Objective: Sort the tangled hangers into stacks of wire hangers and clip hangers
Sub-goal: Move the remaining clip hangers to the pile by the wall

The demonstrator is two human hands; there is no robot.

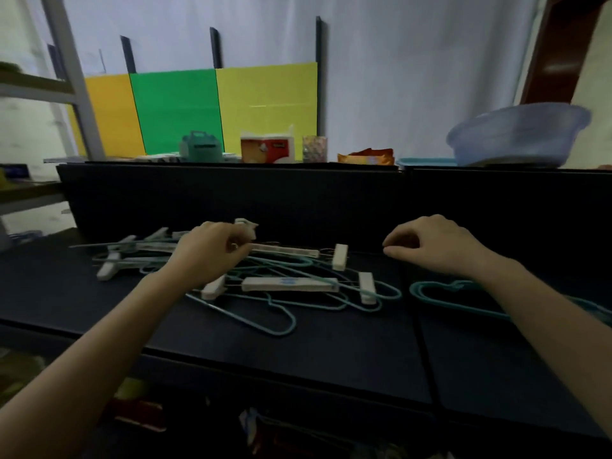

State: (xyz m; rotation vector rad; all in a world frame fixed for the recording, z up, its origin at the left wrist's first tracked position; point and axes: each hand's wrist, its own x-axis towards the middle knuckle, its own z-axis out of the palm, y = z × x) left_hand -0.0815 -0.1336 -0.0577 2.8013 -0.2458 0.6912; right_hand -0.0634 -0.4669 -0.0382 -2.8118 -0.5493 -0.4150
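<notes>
Black tabletop (pixel 331 352), matte, with a raised dark back panel behind it.

Left hand (pixel 205 256): grip closed around the middle of a white plastic clip hanger (pixel 284 250), at its hook end; a white clip shows just above the fingers (frame blurred here, the exact hold is hard to read).

Tangled pile of teal wire hangers (pixel 271 313) and white clip hangers: directly under and to the right of the left grip, spreading toward the near edge. A second white clip hanger bar (pixel 288 284) lies just below the left grip, threaded among the wire loops. More white clip hangers (pixel 122 256) lie to the left of that grip.

Right hand (pixel 437 246): palm down, fingers curled loosely, grip holding nothing, hovering over bare tabletop well to the right of the pile.

Separate teal wire hangers (pixel 440 289): stacked just below the right grip, partly hidden by the forearm.
</notes>
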